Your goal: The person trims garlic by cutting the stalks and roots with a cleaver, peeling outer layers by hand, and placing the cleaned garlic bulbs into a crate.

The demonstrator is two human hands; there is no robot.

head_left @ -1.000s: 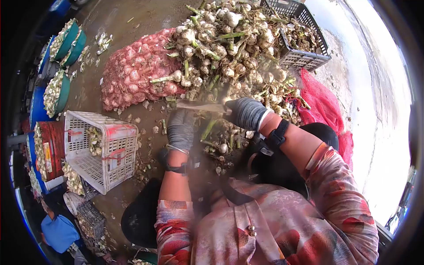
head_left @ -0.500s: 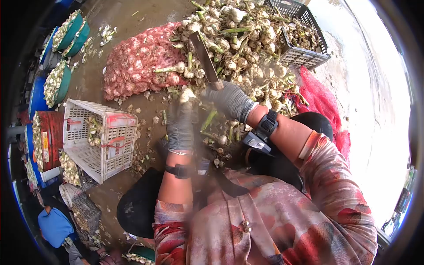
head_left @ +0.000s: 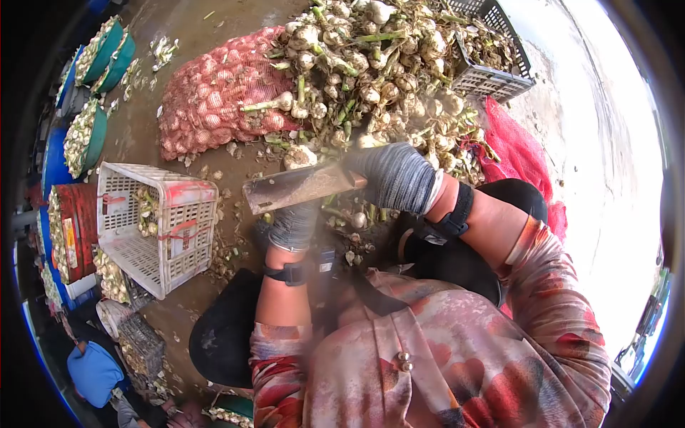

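A broad metal blade [head_left: 285, 188] is held flat in my right hand [head_left: 399, 176], which wears a grey glove and is closed round the handle. The blade covers the fingers of my left hand [head_left: 292, 227], also gloved in grey. Just beyond the blade, above my left hand, shows a pale garlic bulb [head_left: 300, 157]; how my left fingers meet it is hidden. A large heap of garlic with green stems [head_left: 371, 71] lies in front of both hands. Beside it is a red net sack [head_left: 217, 100] full of bulbs.
A white plastic crate [head_left: 160, 225] lies on its side at the left, some garlic inside. At the upper right stands a black crate [head_left: 492, 85] of scraps, with an empty pink net [head_left: 517, 153] below it. Filled green basins [head_left: 93, 135] line the far left, and a person in blue [head_left: 94, 374] is lower left.
The blade was raised and pointing away half a second ago; now it lies lower, pointing left across my left hand. My right hand has turned with it.
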